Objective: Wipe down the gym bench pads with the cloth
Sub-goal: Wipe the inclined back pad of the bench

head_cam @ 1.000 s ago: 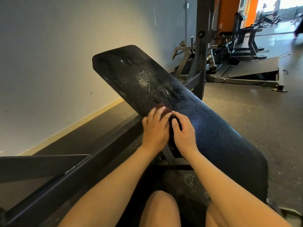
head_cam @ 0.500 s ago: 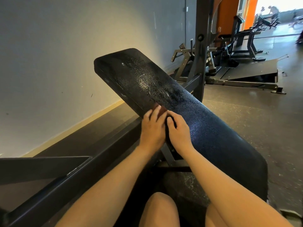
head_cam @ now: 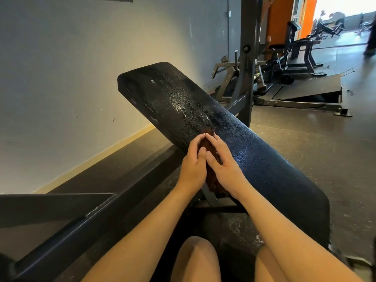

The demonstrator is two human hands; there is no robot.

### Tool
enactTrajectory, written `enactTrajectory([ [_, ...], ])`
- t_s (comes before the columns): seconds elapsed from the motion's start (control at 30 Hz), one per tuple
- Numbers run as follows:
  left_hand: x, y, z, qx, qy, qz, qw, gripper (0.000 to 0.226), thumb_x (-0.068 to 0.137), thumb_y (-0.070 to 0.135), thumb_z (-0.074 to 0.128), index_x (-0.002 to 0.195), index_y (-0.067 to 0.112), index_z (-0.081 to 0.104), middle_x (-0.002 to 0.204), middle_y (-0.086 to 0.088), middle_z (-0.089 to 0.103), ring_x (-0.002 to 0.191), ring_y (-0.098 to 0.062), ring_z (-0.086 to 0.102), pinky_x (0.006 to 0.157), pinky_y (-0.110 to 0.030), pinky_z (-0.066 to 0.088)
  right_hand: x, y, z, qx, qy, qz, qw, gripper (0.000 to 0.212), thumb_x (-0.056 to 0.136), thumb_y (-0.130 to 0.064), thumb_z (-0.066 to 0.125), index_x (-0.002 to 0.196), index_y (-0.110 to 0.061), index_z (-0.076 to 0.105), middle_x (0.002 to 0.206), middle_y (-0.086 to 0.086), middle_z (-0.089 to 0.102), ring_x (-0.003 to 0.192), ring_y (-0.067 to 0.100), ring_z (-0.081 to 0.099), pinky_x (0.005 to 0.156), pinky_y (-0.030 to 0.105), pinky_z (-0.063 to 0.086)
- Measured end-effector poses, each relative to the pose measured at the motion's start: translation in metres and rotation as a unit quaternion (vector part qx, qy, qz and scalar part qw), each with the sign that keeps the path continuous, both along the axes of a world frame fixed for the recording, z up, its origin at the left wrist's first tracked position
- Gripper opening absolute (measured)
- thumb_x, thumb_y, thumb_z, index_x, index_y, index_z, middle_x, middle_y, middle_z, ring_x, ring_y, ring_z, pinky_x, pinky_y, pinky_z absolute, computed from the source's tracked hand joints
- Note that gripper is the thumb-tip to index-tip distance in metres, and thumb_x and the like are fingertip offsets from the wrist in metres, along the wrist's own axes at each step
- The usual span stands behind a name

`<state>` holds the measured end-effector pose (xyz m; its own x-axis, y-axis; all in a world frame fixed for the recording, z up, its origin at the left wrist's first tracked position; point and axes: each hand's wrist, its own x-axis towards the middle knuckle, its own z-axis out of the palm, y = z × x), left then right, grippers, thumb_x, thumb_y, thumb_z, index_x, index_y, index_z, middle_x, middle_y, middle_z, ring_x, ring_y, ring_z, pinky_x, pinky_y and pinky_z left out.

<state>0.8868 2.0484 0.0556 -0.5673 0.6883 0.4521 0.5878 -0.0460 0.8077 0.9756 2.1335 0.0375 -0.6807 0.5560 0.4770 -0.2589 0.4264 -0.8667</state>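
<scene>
My left hand (head_cam: 192, 169) and right hand (head_cam: 225, 167) lay side by side, fingers nearly straight, tips meeting. They pressed the brown cloth (head_cam: 211, 181) flat on the sloping black bench pad (head_cam: 264, 159), midway along its left edge. I judged two hands gave firmer wiping pressure.

No words, nos. or signs to read. Small pale tag (head_cam: 229, 14) on wall (head_cam: 81, 58), far up & right of left hand (head_cam: 192, 169): too tiny.

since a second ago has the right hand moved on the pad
Yes, slightly: the right hand crept up the pad toward the wet streak, its fingertips now meeting those of the left hand.
</scene>
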Motion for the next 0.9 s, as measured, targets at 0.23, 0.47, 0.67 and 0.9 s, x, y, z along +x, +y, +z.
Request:
enactTrajectory([
  [0.23,-0.023,-0.012,-0.003,-0.040,0.060,0.079,0.994,0.039,0.107,0.019,0.039,0.142,0.031,0.050,0.139,0.016,0.053,0.124,0.005,0.047,0.110,-0.023,0.038,-0.016,0.011,0.005,0.098,-0.029,-0.149,0.984,0.046,0.094,-0.003,0.059,0.134,-0.026,0.061,0.136,-0.006,0.058,0.125,0.004,0.049,0.109,0.018,0.036],
  [0.47,-0.048,-0.018,-0.029,-0.077,0.094,0.122,0.985,0.047,0.109,0.023,0.035,0.157,0.024,0.032,0.160,0.007,0.032,0.148,-0.006,0.024,0.119,-0.027,0.023,-0.062,0.023,0.006,0.363,-0.138,-0.102,0.916,0.044,0.101,-0.022,0.050,0.144,-0.029,0.052,0.160,-0.012,0.031,0.140,0.026,0.030,0.114,0.032,0.020],
  [0.67,-0.049,-0.004,-0.031,-0.088,0.172,0.141,0.971,0.048,0.109,0.021,0.036,0.157,0.020,0.030,0.162,0.010,0.027,0.148,-0.004,0.022,0.114,-0.016,0.019,-0.062,0.053,-0.007,0.382,-0.123,-0.141,0.905,0.043,0.100,-0.019,0.050,0.141,-0.034,0.054,0.155,-0.012,0.040,0.134,0.025,0.038,0.104,0.046,0.038],
  [0.9,-0.047,-0.021,-0.044,-0.102,0.143,0.089,0.980,0.051,0.109,0.026,0.036,0.158,0.025,0.024,0.165,0.023,0.011,0.140,0.023,0.009,0.102,0.006,0.013,-0.059,0.070,-0.009,0.213,-0.138,-0.253,0.934,0.041,0.103,-0.011,0.045,0.142,-0.022,0.054,0.153,0.000,0.044,0.126,0.031,0.036,0.108,0.037,0.031],
])
